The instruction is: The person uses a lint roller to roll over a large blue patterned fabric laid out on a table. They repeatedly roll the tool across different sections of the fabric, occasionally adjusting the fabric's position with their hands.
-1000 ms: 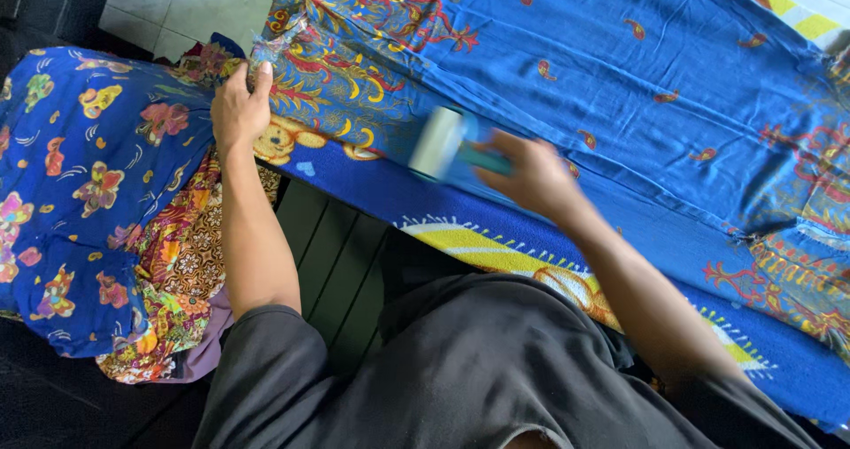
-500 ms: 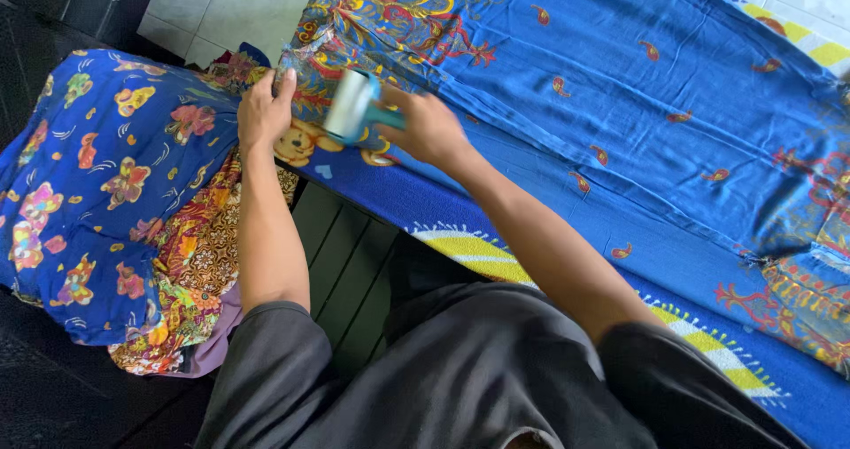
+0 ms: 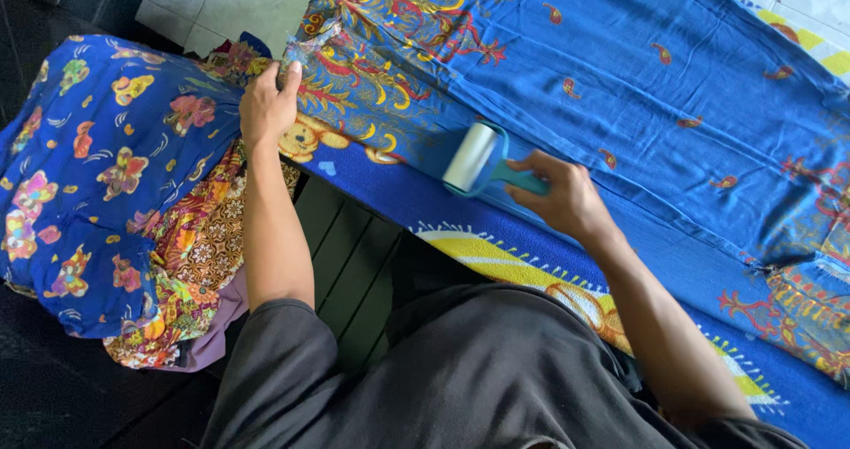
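My right hand [image 3: 563, 197] grips the teal handle of a lint roller [image 3: 471, 158] whose white roll lies on the blue patterned cloth [image 3: 620, 77], spread across the surface in front of me. My left hand [image 3: 267, 105] presses down on the cloth's near left corner, where the red and yellow border pattern runs. The roller sits to the right of my left hand, near the cloth's front edge.
A blue blanket with yellow shapes [image 3: 496, 236] lies under the cloth. A pile of floral fabrics [image 3: 106, 174] is heaped at the left. Pale floor tiles [image 3: 221, 2] show at top left, dark slats [image 3: 341, 263] below the blanket's edge.
The roller went left toward my left hand, then came back right along the cloth's front edge. My left hand stayed on the corner.
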